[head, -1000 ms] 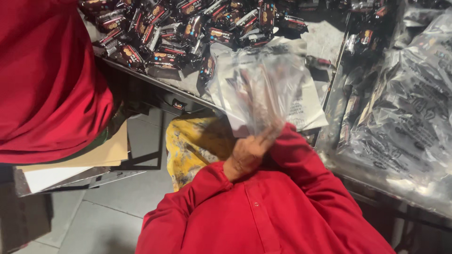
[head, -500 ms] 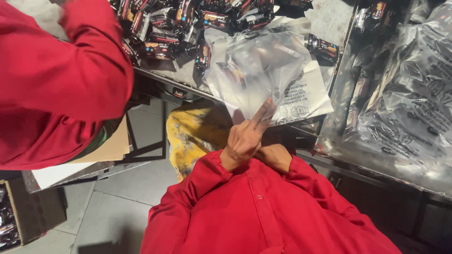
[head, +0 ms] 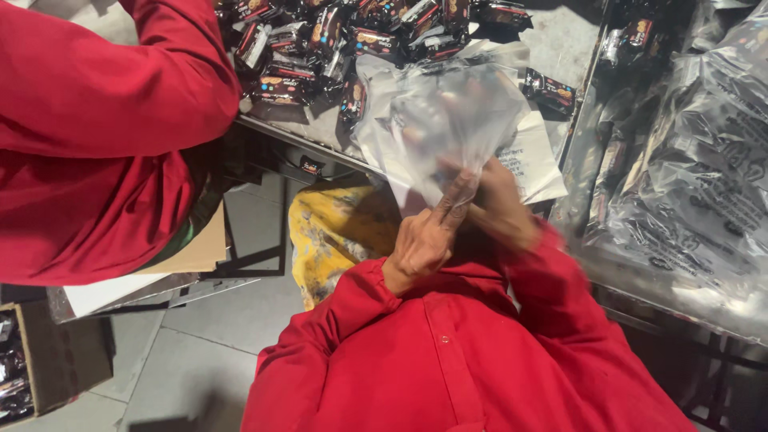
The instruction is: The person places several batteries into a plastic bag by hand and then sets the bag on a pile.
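I see both hands raised at the centre of the frame, working on a clear plastic bag [head: 448,120] held up in front of the worktop [head: 560,48]. My left hand [head: 428,232] pinches the bag's lower edge, with a finger stretched up along the plastic. My right hand [head: 500,204] sits just beside it, touching the same lower edge, its fingers curled onto the bag; it is slightly blurred, so I cannot tell the exact grip. The bag fans upward from the two hands, and through it I can make out dark shapes, though not clearly enough to say whether they lie inside or behind it.

On the worktop at the upper centre lies a heap of small dark snack packets [head: 320,40], with one more packet [head: 550,86] apart near the upper right. A white printed sheet [head: 536,164] lies just behind the bag. At the right of the frame a pile of filled clear bags [head: 704,176] covers a second surface. A person in a red sleeve [head: 104,120] fills the upper left. Below the hands I see a yellow patterned cloth [head: 336,236], and a cardboard box [head: 48,360] stands on the floor at lower left.
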